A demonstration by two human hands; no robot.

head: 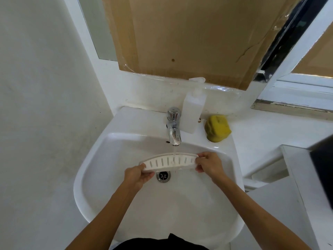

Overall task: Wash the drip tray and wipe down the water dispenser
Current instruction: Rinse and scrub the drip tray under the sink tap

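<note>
Over the white ceramic basin (111,204), the left hand (137,175) and right hand (209,166) pinched opposite ends of a curved white slotted plastic drip tray (169,161), apparently level, under water running from the chrome tap (173,126).

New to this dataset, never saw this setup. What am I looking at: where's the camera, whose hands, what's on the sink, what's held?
There is no robot here. One wide-angle camera sits on a person's head, looking forward and down at their two bare hands over a white sink.

The left hand and right hand each have a grip on one end of a white slotted drip tray, held under water running from the chrome tap, above the drain.

On the sink's back ledge stand a white pump bottle and, to its right, a yellow sponge. Cardboard covers the wall behind.
</note>
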